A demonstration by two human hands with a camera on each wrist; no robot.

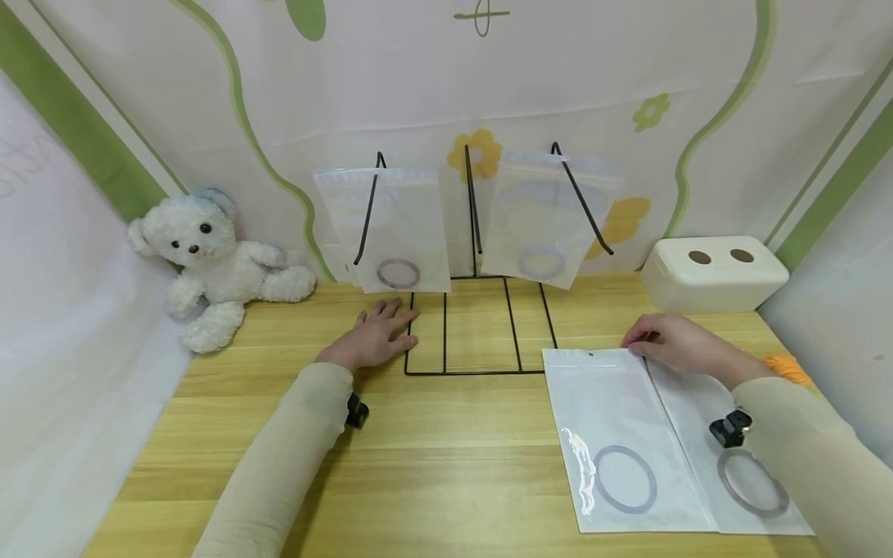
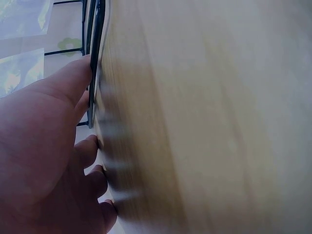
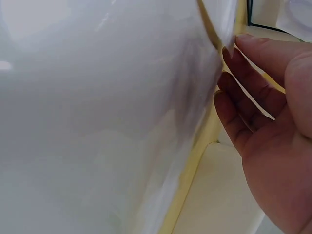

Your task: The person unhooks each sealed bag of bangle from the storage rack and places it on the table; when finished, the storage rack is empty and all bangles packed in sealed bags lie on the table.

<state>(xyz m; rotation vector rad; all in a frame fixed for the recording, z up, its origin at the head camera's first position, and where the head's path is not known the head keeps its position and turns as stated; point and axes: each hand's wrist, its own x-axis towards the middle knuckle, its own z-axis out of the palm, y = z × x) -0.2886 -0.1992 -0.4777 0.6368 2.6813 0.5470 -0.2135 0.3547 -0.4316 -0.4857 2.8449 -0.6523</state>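
The top right corner of the left zip bag is pinched between the thumb and fingertips of the right hand. That bag is laid flat on the wood-grain table, with a lilac ring seen in its lower half. Beside it, edge to edge, the right zip bag is laid; it is partly covered by the right forearm, and a greyish ring is shown near its bottom.

Nothing is grasped by the left hand: its fingers are spread on the table, and the wire base of the black rack is touched by its thumb. A small black camera is worn at the left wrist, over a beige sleeve.

From the rack's arms two more bags are hung: the left hanging bag, marked by a brownish-pink ring, and the right hanging bag, tilted, with a pale lilac one.

Farther out, a cream box with two round holes is placed at the right rear. An orange item is partly hidden behind the right forearm. At the left rear a white teddy bear is seated against the patterned curtain.
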